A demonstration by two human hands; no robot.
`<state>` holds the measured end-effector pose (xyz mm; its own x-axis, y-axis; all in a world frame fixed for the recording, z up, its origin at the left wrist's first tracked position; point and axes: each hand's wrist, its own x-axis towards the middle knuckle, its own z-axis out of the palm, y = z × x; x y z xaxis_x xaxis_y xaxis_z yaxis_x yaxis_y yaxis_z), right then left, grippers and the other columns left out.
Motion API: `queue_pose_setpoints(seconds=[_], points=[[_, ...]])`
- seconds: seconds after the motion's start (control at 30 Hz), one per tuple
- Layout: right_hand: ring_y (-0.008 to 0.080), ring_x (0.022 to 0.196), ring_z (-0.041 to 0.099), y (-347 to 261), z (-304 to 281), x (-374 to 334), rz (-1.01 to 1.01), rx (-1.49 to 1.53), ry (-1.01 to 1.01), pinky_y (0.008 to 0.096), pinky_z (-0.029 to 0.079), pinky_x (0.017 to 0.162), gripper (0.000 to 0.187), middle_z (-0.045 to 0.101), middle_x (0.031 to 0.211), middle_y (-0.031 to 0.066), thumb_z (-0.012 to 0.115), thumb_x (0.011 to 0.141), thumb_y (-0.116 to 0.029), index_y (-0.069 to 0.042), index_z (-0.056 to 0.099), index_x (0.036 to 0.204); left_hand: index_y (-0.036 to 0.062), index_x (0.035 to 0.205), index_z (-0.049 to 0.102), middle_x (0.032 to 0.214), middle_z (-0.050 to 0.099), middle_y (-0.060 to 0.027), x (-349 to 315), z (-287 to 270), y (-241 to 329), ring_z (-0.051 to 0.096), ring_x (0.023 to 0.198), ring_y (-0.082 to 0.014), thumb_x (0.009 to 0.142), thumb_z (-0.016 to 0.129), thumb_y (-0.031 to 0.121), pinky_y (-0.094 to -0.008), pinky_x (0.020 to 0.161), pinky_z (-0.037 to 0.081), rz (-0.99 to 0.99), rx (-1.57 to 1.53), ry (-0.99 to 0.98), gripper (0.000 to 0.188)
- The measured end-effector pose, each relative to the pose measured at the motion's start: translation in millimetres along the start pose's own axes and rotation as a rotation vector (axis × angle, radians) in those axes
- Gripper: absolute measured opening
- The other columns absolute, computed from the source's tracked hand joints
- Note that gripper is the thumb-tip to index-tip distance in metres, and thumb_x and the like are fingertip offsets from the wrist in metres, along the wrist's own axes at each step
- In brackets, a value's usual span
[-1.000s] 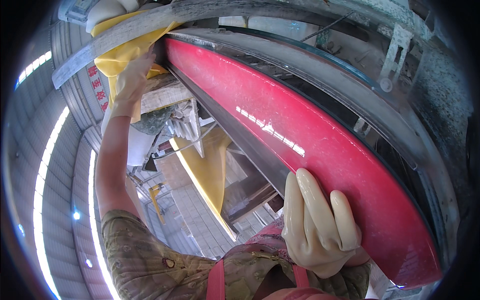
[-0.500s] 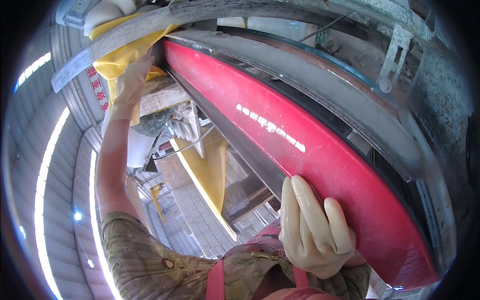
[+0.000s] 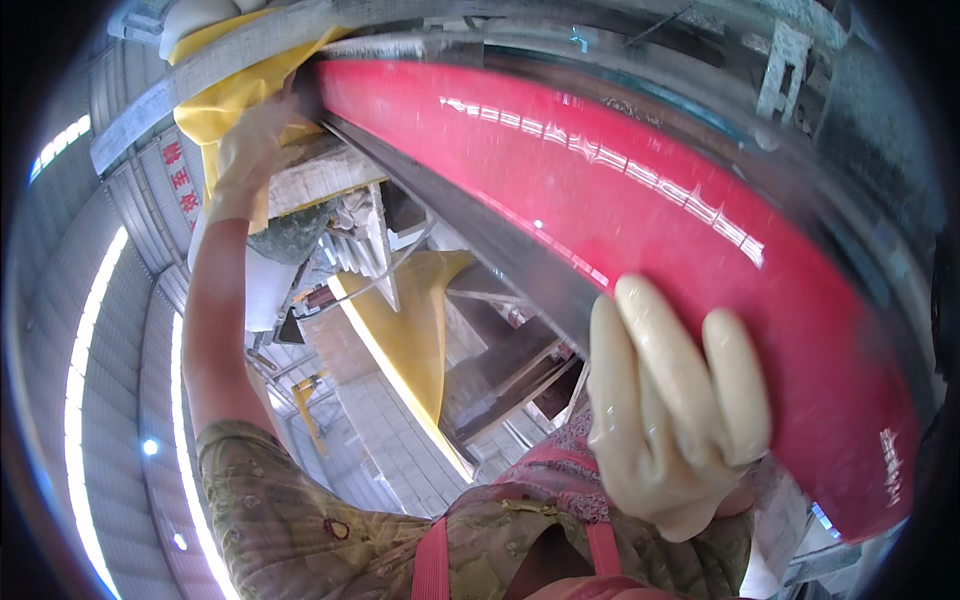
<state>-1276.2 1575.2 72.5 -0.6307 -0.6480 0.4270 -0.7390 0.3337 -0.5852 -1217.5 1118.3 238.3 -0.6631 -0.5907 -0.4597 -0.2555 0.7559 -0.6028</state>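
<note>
The work in hand appears to be handling or steadying a long glossy red panel (image 3: 640, 190), a curved strip that runs from the upper left of the view down to the lower right, set against a grey metal frame (image 3: 250, 50) above it. Both hands are on the piece, so this looks like a holding or positioning step rather than a release.

The right hand (image 3: 680, 400), in a pale rubber glove, lies flat against the near lower end of the red panel, its fingers (image 3: 655, 340) stretched out and spread on the surface, not curled around anything. The left hand (image 3: 250, 150), also gloved, reaches far up on an extended bare arm to the far end of the panel, where a yellow sheet (image 3: 225, 110) hangs by the frame. Its fingers press at the panel's edge there; whether they close around it I cannot tell.

As a judgement, any next move calls for even pressure from both ends, since the strip is long and smooth and could slide under a flat palm.
</note>
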Motion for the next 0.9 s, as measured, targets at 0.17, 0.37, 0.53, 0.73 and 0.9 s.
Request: queue_pose_setpoints(seconds=[0.17, 0.37, 0.53, 0.73, 0.9], points=[[0.0101, 0.106, 0.065, 19.3, 12.3, -15.8, 0.063, -0.066, 0.049, 0.0285, 0.046, 0.097, 0.012, 0.076, 0.093, -0.0034, 0.067, 0.086, -0.012, -0.009, 0.079, 0.087, 0.0138, 0.130, 0.068, 0.137, 0.065, -0.0103, 0.0, -4.7, -0.6, 0.058, 0.128, -0.0284, 0.100, 0.053, 0.038, -0.0350, 0.106, 0.043, -0.083, -0.066, 0.036, 0.041], [0.0097, 0.105, 0.065, 30.3, 26.5, -36.0, 0.111, -0.143, 0.128, 0.0276, 0.046, 0.096, 0.013, 0.076, 0.093, -0.0033, 0.066, 0.087, -0.012, -0.009, 0.079, 0.087, 0.0157, 0.130, 0.070, 0.138, 0.065, -0.0073, 0.5, 11.5, -12.2, 0.057, 0.130, -0.0220, 0.103, 0.044, 0.034, -0.0310, 0.109, 0.038, -0.128, -0.088, 0.196, 0.042], [0.0094, 0.104, 0.066, 33.3, 33.3, -43.9, 0.122, -0.170, 0.180, 0.0269, 0.047, 0.096, 0.015, 0.076, 0.092, -0.0033, 0.065, 0.087, -0.013, -0.009, 0.079, 0.087, 0.0160, 0.131, 0.069, 0.135, 0.067, -0.0042, 11.2, 15.7, -25.0, 0.058, 0.128, -0.0207, 0.103, 0.043, 0.031, -0.0298, 0.109, 0.038, -0.025, 0.044, 0.237, 0.042], [0.0089, 0.103, 0.066, 37.6, 35.8, -40.8, 0.118, -0.175, 0.192, 0.0260, 0.047, 0.095, 0.017, 0.076, 0.091, -0.0032, 0.063, 0.088, -0.013, -0.009, 0.079, 0.087, 0.0241, 0.125, 0.073, 0.131, 0.069, -0.0091, 21.6, 23.0, -34.6, 0.060, 0.126, -0.0298, 0.097, 0.050, 0.050, -0.0378, 0.106, 0.042, -0.187, -0.143, 0.271, 0.045], [0.0086, 0.102, 0.067, 39.5, 31.8, -31.4, 0.105, -0.160, 0.189, 0.0253, 0.047, 0.095, 0.018, 0.076, 0.091, -0.0031, 0.062, 0.089, -0.014, -0.008, 0.079, 0.087, 0.0231, 0.123, 0.073, 0.128, 0.070, -0.0111, 11.4, 16.7, -18.3, 0.062, 0.122, -0.0339, 0.098, 0.050, 0.050, -0.0400, 0.103, 0.045, -0.121, -0.081, 0.288, 0.043]])
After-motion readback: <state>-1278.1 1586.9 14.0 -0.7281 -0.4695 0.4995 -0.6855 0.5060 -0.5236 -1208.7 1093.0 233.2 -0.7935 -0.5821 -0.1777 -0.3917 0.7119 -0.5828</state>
